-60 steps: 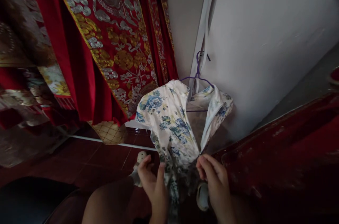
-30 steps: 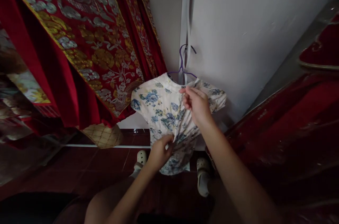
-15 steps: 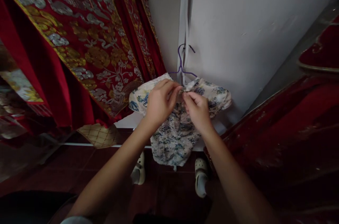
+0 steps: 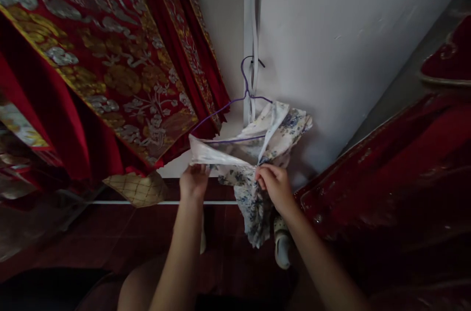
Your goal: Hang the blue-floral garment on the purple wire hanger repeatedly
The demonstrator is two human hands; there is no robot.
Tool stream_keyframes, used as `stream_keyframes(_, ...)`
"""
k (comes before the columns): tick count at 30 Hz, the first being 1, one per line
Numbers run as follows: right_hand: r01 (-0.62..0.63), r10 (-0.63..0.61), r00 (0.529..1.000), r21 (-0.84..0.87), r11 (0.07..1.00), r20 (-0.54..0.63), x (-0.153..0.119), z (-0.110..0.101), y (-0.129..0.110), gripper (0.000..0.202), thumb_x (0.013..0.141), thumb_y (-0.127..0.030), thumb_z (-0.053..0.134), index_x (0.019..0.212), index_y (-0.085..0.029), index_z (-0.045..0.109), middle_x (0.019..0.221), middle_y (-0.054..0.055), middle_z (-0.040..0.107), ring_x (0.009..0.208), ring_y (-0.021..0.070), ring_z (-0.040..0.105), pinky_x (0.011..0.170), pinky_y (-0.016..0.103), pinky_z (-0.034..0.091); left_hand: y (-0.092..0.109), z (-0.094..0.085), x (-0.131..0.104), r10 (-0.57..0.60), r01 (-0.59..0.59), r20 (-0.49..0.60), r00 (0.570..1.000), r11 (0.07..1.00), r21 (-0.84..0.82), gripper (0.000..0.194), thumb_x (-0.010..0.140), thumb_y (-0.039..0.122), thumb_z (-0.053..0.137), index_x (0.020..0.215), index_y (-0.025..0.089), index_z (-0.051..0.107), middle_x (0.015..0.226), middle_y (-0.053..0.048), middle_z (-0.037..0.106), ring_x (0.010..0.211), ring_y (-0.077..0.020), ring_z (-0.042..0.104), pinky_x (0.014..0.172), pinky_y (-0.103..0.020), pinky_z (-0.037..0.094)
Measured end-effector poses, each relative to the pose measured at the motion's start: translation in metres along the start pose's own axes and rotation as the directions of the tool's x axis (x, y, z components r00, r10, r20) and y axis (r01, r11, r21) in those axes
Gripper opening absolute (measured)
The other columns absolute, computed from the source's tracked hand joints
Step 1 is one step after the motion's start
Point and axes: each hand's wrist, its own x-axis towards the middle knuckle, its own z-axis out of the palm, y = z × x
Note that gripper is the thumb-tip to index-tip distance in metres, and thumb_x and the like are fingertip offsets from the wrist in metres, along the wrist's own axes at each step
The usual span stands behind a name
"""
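Note:
A white floral blouse with short sleeves hangs from a purple wire hanger, its neckline pulled wide. The hanger's left arm is bare of cloth down to its tip. My left hand grips the blouse's left shoulder or sleeve just below that tip; the fingertips are partly hidden by the fabric. At the front of the neckline, my right hand pinches the cloth between thumb and fingers. On the right, the other shoulder of the blouse still covers the hanger's arm.
Red embroidered cloth hangs at the left, close to the hanger. A white wall stands behind, with a pale strap beside the hook. Dark red cloth fills the right side. A clog shoe is on the floor.
My left hand has moved down and left, drawing the blouse's left shoulder off the top of the hanger arm. My right hand has lowered with the neckline, which has opened wide.

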Motion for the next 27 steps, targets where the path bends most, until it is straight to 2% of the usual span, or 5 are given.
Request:
stream_keyframes(6, 0.004, 0.047, 0.893, 0.113, 0.994, -0.448, -0.024, -0.032, 0.049, 0.032, 0.077, -0.035, 0.059, 0.051, -0.020, 0.047, 0.046, -0.006, 0.041, 0.045, 0.0091, 0.034, 0.045, 0.023, 0.026, -0.016, 0.039, -0.063, -0.699, 0.581, -0.071, 0.711, 0.641, -0.502, 0.022, 0.088, 0.017, 0.055, 0.066, 0.017, 0.052, 0.065, -0.001, 0.059, 0.065, -0.0140, 0.060, 0.072, -0.030, 0.050)
stream_keyframes(13, -0.088, 0.125, 0.856, 0.098, 0.991, -0.502, -0.052, -0.043, 0.071, 0.030, 0.078, -0.049, 0.064, 0.071, -0.019, 0.062, 0.067, 0.000, 0.060, 0.062, 0.0153, 0.053, 0.057, 0.026, 0.043, 0.028, 0.080, -0.102, -0.391, 0.464, 0.356, 0.848, 0.874, -0.145, 0.023, 0.083, 0.038, 0.069, 0.078, 0.016, 0.064, 0.076, -0.002, 0.062, 0.071, -0.0141, 0.057, 0.071, -0.025, 0.046)
stream_keyframes(18, -0.295, 0.303, 0.953, 0.201, 0.934, -0.012, -0.043, -0.031, 0.041, 0.059, 0.084, -0.073, 0.049, 0.084, -0.019, 0.073, 0.080, 0.007, 0.070, 0.082, 0.0228, 0.064, 0.074, 0.034, 0.051, 0.063, 0.092, -0.118, -0.181, 0.057, 0.636, 0.751, 0.976, 0.210, 0.027, 0.095, 0.036, 0.054, 0.088, 0.017, 0.073, 0.087, -0.009, 0.066, 0.087, -0.0220, 0.059, 0.085, -0.031, 0.044)
stream_keyframes(24, -0.480, 0.400, 0.779, 0.049, 0.876, 0.482, -0.041, -0.040, 0.008, 0.050, 0.082, -0.064, 0.065, 0.106, -0.021, 0.073, 0.094, 0.006, 0.073, 0.098, 0.0222, 0.066, 0.088, 0.036, 0.051, 0.062, 0.074, -0.105, -0.070, -0.105, 0.577, 0.814, 0.959, 0.264, 0.021, 0.095, 0.032, 0.055, 0.094, 0.019, 0.071, 0.108, -0.011, 0.065, 0.107, -0.0250, 0.058, 0.098, -0.034, 0.041)
stream_keyframes(27, -0.504, 0.442, 0.643, -0.089, 0.859, 0.626, -0.040, -0.049, -0.012, 0.044, 0.070, -0.043, 0.084, 0.105, -0.018, 0.073, 0.093, 0.005, 0.074, 0.087, 0.0207, 0.069, 0.082, 0.032, 0.053, 0.055, 0.053, -0.103, -0.186, 0.042, 0.623, 0.760, 0.970, 0.239, 0.032, 0.093, 0.038, 0.059, 0.122, 0.024, 0.061, 0.131, -0.010, 0.056, 0.124, -0.0252, 0.050, 0.107, -0.038, 0.037)
